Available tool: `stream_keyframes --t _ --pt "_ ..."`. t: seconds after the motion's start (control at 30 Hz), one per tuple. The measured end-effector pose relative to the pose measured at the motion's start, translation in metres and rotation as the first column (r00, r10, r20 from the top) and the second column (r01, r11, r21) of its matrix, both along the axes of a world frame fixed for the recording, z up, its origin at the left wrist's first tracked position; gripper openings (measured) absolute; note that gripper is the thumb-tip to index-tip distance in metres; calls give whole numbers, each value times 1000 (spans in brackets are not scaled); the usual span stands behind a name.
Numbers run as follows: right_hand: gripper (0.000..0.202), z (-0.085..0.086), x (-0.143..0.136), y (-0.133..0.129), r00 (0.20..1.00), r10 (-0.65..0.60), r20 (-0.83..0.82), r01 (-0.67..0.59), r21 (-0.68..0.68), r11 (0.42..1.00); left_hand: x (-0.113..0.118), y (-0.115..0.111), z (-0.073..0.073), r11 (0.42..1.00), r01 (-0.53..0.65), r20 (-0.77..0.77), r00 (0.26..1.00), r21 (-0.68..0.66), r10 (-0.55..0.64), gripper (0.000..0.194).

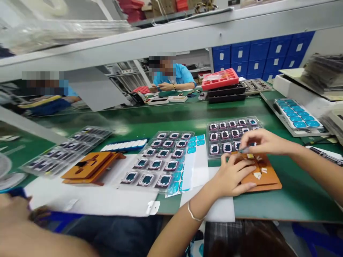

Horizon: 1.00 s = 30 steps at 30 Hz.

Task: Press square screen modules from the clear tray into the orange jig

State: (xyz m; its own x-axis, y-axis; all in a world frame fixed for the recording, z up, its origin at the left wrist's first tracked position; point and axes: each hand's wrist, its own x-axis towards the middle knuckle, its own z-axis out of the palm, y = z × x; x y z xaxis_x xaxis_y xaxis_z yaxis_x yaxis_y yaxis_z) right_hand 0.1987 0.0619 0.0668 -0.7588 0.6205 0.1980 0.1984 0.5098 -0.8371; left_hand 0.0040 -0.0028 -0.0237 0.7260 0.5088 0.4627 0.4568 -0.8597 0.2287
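My left hand [234,175], with a thin bangle on its wrist, lies across an orange fixture [268,182], fingers spread and touching its top. Over the fixture's far edge my right hand [258,141] is closed in a pinch. A small greyish piece [244,150] shows at its fingertips, too small to name. Beside the fingers, on the fixture, are a small yellow patch [250,156] and white bits [257,175]. Just behind stands a clear tray [209,152] of dark square parts with pale frames, partly covered by my right hand.
Left of my hands lie another parts tray [154,186], blue sticker sheets [199,142] and a second orange fixture [88,167]. A co-worker's arm [16,225] enters at lower left. Red and black trays [221,79] stand at the back; a person in blue [183,75] sits opposite.
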Motion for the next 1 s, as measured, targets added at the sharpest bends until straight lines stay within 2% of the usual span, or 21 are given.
stream_keyframes --t 0.1,0.23,0.3,0.4,0.57,0.7,0.83,0.9,1.0 --pt "11 -22 37 -20 988 -148 -41 153 279 948 0 1 2 999 34 20 999 -25 -34 58" --pt "16 -49 47 -33 956 -253 -150 294 471 832 -2 2 1 998 31 23 999 -58 -29 57" --pt "16 -54 44 -37 945 -287 -157 326 537 778 -3 2 1 998 29 24 999 -55 -28 57" --pt "13 -53 40 -41 936 -296 -188 348 601 719 -6 3 3 997 26 33 999 -69 -24 57" --pt "19 -53 41 -45 951 -213 -222 306 594 744 -10 8 7 969 30 127 992 -244 1 55" --pt "19 -59 41 -46 972 -174 -158 234 713 661 -12 11 5 948 -5 222 972 -317 79 50" --pt "19 -60 40 -46 978 -177 -108 197 752 630 -13 12 4 961 -95 284 944 -260 171 46" --pt "21 -59 40 -46 981 -181 -73 173 758 629 -15 12 4 975 -92 274 950 -203 147 43" --pt "24 -61 40 -46 983 -181 -9 129 740 660 -16 11 4 991 -36 189 980 -132 61 38"
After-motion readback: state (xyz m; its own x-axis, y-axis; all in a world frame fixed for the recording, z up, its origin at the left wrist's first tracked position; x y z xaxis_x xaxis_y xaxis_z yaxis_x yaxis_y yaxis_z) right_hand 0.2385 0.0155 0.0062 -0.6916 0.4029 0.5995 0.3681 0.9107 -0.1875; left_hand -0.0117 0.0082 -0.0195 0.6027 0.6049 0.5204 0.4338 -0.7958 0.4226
